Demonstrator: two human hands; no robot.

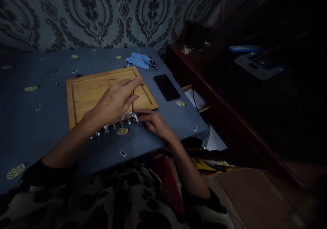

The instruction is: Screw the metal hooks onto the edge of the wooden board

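My left hand [114, 97] is closed around the yellow handle of a screwdriver [133, 106]. Its thin shaft points straight down to the right end of a row of shiny metal hooks [114, 125]. This hook rail runs along the near edge of a framed wooden board [102, 82], which lies on the table; my left forearm hides part of both. My right hand [154, 123] comes in from the right, its fingers closed at the last hook of the rail, close to the screwdriver's tip.
A black phone [167, 87] lies right of the board. Behind it are a light blue cloth [139, 60] and a small dark item [153, 63]. The blue patterned tablecloth [51, 103] meets a wallpapered wall. At the right stands a dark red desk [201, 72] with an open drawer [195, 97].
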